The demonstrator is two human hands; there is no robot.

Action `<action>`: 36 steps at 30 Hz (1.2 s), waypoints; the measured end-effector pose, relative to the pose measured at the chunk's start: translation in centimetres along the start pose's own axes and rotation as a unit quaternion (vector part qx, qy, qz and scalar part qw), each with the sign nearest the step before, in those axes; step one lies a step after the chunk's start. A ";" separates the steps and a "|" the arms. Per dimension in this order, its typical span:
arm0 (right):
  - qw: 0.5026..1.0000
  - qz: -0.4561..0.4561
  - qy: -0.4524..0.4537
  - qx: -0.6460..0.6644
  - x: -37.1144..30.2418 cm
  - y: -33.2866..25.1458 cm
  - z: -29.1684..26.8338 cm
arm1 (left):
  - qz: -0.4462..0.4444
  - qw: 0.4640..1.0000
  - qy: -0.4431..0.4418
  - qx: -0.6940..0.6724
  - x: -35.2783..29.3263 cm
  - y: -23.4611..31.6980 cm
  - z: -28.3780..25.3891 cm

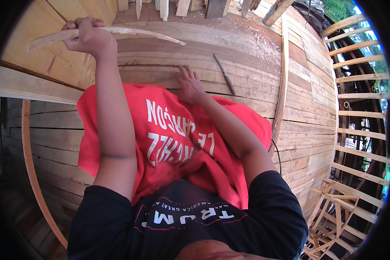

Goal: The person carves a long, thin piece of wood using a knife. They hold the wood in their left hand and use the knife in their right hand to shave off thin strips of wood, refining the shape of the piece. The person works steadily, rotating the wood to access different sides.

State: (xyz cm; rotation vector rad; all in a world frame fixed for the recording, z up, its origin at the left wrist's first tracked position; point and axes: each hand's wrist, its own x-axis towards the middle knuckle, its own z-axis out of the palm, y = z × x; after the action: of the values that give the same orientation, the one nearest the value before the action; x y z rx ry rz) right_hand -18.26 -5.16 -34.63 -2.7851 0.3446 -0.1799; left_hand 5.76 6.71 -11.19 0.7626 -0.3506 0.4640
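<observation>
My left hand (86, 35) is raised at the upper left, its fingers closed around a thin, pale strip of wood (147, 33). The strip sticks out on both sides of the fist and tapers toward its right end. My right hand (190, 85) rests palm down with fingers spread, at the edge of the red cloth (169, 121) over my lap and the plank floor (160, 56). Nothing is in it. Just right of that hand, a chisel-like tool (224, 73) with a dark thin shaft and brown handle lies on the planks.
Wood shavings (268, 54) litter the far floor. Board ends (182, 8) stand along the back, and a plywood panel (39, 56) is at the left. A long batten (284, 82) runs on the right, before a slatted railing (360, 113). A wooden frame (336, 212) stands lower right.
</observation>
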 end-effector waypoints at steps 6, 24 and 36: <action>0.997 -0.079 -0.022 -0.013 1.2 -0.2 0.3 | 0.004 1.000 -0.011 -0.002 0.0 0.1 0.1; 0.997 -0.074 -0.017 -0.003 1.3 -0.4 1.2 | 0.004 1.000 -0.013 -0.005 -0.2 0.3 0.2; 0.991 -0.120 -0.046 0.026 -0.1 2.2 -1.0 | 0.003 1.000 0.001 -0.001 -0.3 0.6 0.2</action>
State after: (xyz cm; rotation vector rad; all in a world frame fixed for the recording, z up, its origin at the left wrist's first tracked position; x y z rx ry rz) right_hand -19.03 -7.45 -34.41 -2.7659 -0.0191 -0.1127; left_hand 5.18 6.93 -10.84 0.7583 -0.3517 0.4705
